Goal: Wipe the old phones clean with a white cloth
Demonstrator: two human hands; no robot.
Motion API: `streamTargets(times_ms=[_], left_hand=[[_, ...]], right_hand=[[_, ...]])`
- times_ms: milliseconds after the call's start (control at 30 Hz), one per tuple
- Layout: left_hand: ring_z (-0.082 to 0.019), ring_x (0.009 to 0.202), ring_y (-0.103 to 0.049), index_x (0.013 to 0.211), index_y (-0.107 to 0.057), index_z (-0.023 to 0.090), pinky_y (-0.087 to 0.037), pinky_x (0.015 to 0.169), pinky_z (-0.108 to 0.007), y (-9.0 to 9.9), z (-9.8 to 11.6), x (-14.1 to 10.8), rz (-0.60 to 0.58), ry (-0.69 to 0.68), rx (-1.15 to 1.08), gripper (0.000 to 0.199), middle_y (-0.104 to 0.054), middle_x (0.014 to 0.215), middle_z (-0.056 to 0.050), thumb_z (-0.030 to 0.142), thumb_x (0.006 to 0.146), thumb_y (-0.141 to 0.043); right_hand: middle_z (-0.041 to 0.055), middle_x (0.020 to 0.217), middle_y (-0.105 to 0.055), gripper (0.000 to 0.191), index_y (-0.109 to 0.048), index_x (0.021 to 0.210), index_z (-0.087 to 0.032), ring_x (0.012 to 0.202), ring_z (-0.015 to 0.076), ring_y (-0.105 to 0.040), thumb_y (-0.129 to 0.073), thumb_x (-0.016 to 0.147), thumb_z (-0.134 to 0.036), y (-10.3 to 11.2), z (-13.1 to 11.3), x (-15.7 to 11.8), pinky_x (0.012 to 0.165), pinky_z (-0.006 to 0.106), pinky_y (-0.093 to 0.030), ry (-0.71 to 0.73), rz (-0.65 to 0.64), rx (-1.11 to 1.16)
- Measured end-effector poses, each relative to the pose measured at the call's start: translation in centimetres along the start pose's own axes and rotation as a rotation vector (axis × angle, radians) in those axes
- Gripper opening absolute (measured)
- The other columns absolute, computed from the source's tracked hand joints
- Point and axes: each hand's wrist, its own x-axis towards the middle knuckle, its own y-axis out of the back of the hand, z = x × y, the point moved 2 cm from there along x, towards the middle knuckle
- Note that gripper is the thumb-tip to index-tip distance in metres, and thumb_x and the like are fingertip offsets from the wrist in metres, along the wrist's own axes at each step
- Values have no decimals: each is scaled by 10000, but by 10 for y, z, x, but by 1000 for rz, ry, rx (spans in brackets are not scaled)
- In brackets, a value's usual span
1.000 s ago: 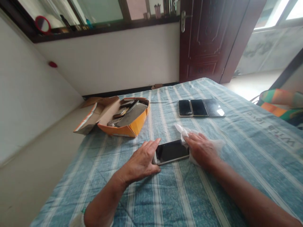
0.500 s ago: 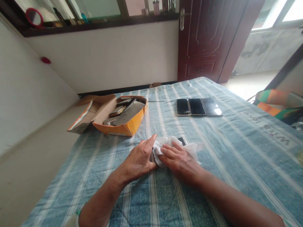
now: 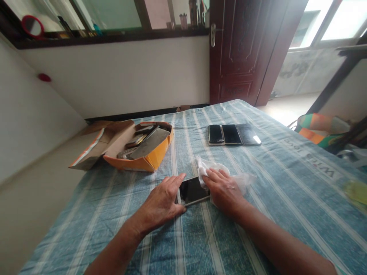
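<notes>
A phone (image 3: 192,191) with a black screen and a light frame lies face up on the striped cloth. My left hand (image 3: 164,198) grips its left end, thumb at the near edge and fingers at the far edge. My right hand (image 3: 225,189) presses a crumpled white tissue (image 3: 213,165) onto the phone's right end, which the tissue and fingers hide. Part of the tissue trails out to the right of that hand.
Three dark phones or flat panels (image 3: 231,134) lie in a row farther back. An open orange cardboard box (image 3: 159,156) holding several phones stands at the back left. The striped bedspread (image 3: 183,244) covers the surface. A dark red door (image 3: 241,53) is behind it.
My right hand has slid the tissue rightward along the phone, uncovering the left part of its black screen. My left hand still holds the left end. The view has shifted slightly.
</notes>
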Motion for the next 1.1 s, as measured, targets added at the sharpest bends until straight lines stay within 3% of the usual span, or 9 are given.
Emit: streamTargets(times_ms=[333, 700, 933, 1100], left_hand=[[-243, 940, -546, 968, -603, 186, -444, 826, -334, 4, 4, 2, -47, -19, 30, 340, -600, 924, -57, 184, 630, -567], [-235, 943, -541, 933, -595, 212, -436, 797, -314, 7, 9, -1, -59, 15, 37, 307, -593, 914, -41, 214, 627, -564], [-257, 959, -548, 974, -610, 191, -442, 804, -335, 7, 14, -3, -56, 50, 69, 332, -603, 932, -64, 232, 647, -579], [-271, 967, -551, 963, -609, 180, -440, 825, -361, -1, 11, -2, -8, 68, 98, 292, -620, 957, -80, 302, 699, -605]], right_hand=[[127, 1223, -631, 364, -618, 1202, -135, 1155, 249, -553, -409, 912, -67, 8, 16, 3, 1012, 409, -392, -156, -46, -24], [94, 1280, -606, 416, -616, 1198, -197, 1239, 241, -493, -357, 909, -44, 12, 30, 0, 1052, 454, -334, -256, -100, -32], [138, 1054, -667, 303, -671, 1016, -137, 992, 241, -604, -421, 881, -34, 16, 30, -3, 904, 380, -469, -181, 73, -103], [104, 993, -653, 268, -646, 1057, -140, 920, 207, -597, -428, 911, -86, 18, 2, -8, 856, 343, -500, 131, 136, 28]])
